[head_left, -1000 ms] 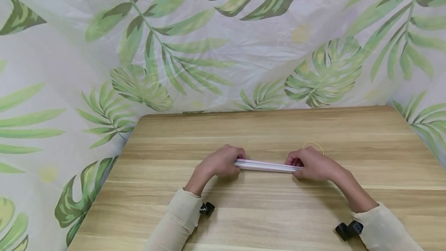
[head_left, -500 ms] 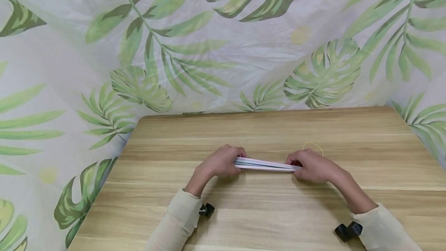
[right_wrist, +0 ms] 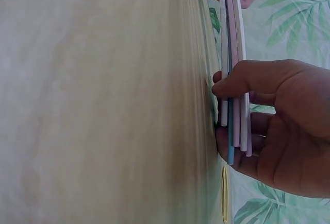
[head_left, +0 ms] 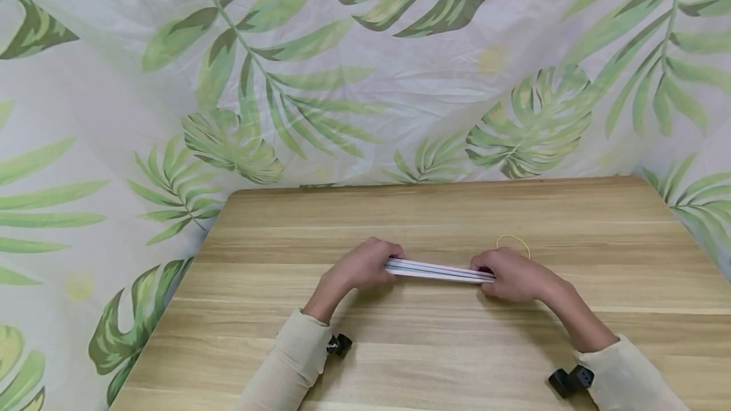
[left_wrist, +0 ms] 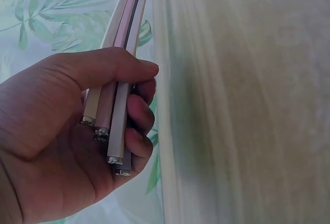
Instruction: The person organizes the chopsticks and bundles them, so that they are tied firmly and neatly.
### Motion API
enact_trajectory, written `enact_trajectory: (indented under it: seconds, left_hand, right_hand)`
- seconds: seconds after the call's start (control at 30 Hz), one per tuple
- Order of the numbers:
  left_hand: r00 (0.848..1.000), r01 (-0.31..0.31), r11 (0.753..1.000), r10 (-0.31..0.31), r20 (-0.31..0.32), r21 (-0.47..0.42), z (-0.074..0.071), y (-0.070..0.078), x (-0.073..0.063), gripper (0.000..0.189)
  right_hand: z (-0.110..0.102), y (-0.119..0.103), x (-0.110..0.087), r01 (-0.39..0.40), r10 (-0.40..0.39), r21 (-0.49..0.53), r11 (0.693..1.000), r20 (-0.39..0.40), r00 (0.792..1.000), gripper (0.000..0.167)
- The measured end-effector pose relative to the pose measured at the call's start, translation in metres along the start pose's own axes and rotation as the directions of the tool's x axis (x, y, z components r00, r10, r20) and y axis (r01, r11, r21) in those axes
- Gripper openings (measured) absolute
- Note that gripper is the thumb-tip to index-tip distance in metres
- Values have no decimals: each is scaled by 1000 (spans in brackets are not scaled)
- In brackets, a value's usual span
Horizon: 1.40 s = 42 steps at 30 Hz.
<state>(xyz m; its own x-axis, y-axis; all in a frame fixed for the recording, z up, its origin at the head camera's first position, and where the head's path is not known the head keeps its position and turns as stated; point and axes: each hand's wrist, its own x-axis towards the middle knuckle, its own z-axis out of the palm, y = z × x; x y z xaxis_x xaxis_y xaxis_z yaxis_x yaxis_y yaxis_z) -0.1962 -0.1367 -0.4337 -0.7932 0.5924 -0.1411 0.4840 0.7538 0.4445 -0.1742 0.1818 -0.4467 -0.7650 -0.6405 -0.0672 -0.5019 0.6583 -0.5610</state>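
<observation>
Backdrop cloth point(head_left: 400, 94), leaf-printed, stands just behind the far edge of the desk point(head_left: 434, 347) and appears to limit movement on that side. Bare wood shows broadly toward the far and left edges; room for lateral movement is judged ample. The near edge is out of view.

Left hand point(head_left: 361, 265): fingers curled round one end of a bundle of slim sticks point(head_left: 436, 270), thumb laid across them. Right hand point(head_left: 516, 273): fingers gripping the opposite end, nearer the desk's right edge.

The bundle, in white, pink and blue, spans the gap between the hands, roughly parallel to the far edge. Contact with the desk cannot be determined. No tie is visible round it, so the two-ended hold presumably keeps loose sticks together. Stick ends sit uneven in both wrist views.

Yellow loop point(head_left: 507, 235), partly hidden, lies just beyond the right hand, toward the far edge.
</observation>
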Motion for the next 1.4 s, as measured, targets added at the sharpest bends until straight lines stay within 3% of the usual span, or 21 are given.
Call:
enact_trajectory:
  seconds: [0.3, 0.43, 0.67, 0.97, 1.23, 1.4]
  left_hand:
    - [990, 89, 996, -91, -111, -18, -6, 0, -3, 16]
    - [974, 113, 992, -122, -189, -60, -8, 0, -2, 18]
    - [946, 95, 982, -140, -292, -163, -8, -2, -1, 21]
    - [941, 89, 985, -133, -312, -150, -10, -1, 0, 19]
    - [950, 28, 993, -61, -306, -111, -12, 8, -1, 25]
    - [934, 28, 994, -62, -351, -103, -11, 11, -1, 27]
  right_hand:
    - [-6, 3, -4, -12, 13, 56, 998, -28, 1000, 12]
    - [-12, 2, -5, -25, 32, 86, 996, -75, 997, 13]
    - [-17, -1, -6, -13, 37, 114, 993, -205, 978, 17]
    - [-13, -2, -2, -29, 62, 115, 993, -294, 954, 19]
    - [-10, -11, -1, -39, 89, 159, 987, -326, 941, 20]
    - [-8, -16, 1, -53, 116, 187, 981, -341, 933, 19]
